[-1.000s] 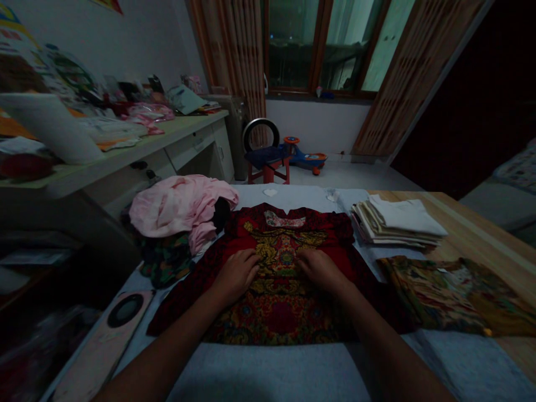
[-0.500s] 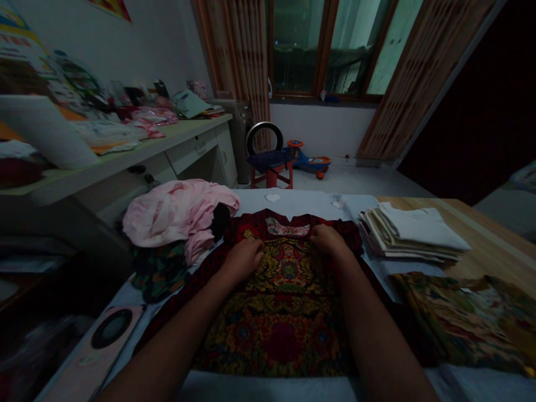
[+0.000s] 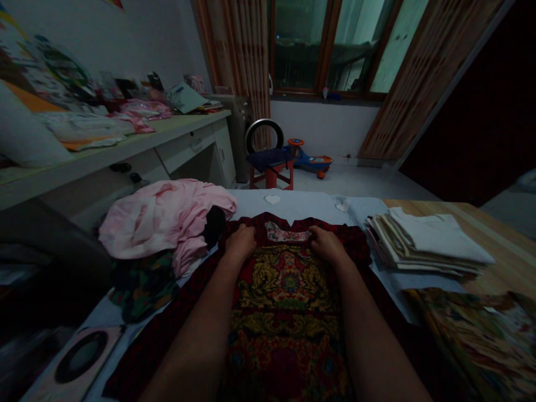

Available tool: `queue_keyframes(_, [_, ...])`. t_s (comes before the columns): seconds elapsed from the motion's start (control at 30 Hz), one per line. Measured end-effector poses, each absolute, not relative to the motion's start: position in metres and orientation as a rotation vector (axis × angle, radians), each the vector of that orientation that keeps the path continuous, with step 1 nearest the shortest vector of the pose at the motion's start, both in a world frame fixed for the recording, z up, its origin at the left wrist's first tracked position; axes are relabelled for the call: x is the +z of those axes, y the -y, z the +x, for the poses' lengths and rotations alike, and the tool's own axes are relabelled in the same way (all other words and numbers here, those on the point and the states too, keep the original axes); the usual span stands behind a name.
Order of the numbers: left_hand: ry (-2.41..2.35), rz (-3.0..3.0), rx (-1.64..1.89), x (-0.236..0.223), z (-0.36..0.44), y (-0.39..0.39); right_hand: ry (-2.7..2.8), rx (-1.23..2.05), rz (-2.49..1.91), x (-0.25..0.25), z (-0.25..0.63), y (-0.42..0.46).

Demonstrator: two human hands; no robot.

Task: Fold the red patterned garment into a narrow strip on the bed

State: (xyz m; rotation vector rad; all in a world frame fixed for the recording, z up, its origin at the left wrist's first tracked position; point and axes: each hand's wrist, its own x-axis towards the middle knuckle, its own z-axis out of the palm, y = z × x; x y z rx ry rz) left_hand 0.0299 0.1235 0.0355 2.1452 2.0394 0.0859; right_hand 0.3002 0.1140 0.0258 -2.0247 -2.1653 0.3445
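Observation:
A dark red shirt (image 3: 288, 279) with a yellow and green ornate pattern lies spread out in front of me, its neckline at the far end. My left hand (image 3: 242, 241) has its fingers closed on the shirt's left shoulder, a little way from the collar. At the right edge of the neckline, my right hand (image 3: 325, 244) pinches the cloth. Both forearms cross over the garment and hide parts of its sides and sleeves.
Left of the shirt sits a heap of pink cloth (image 3: 167, 218) above a dark green patterned cloth (image 3: 144, 287). A folded stack of light clothes (image 3: 435, 240) stands at the right, with a patterned brown-green garment (image 3: 481, 335) nearer me. Beyond is a red stool (image 3: 271, 177).
My left hand has moved outward and away from me, from the chest to the shoulder. My right hand stays by the collar. The view has shifted slightly, bringing the shirt closer.

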Motion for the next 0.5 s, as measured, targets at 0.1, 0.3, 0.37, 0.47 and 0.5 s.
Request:
queue_keyframes(0.1, [-2.017,2.164,0.131,0.035,0.028,-0.125,2.191,0.331,-2.080,0.024,0.297,-0.114])
queue_keyframes(0.3, [-2.184,2.117,0.345,0.045,0.031,-0.124,2.112,0.211,-2.130,0.031,0.290,-0.109])
queue_keyframes(0.37, [-2.224,2.066,0.404,0.048,0.034,-0.125,2.050,0.179,-2.145,0.033,0.288,-0.109])
queue_keyframes(0.47, [-2.259,1.985,0.461,0.052,0.037,-0.126,1.951,0.157,-2.125,0.030,0.286,-0.110])
queue_keyframes(0.5, [-2.261,1.978,0.479,0.053,0.038,-0.126,1.921,0.151,-2.106,0.028,0.286,-0.110])
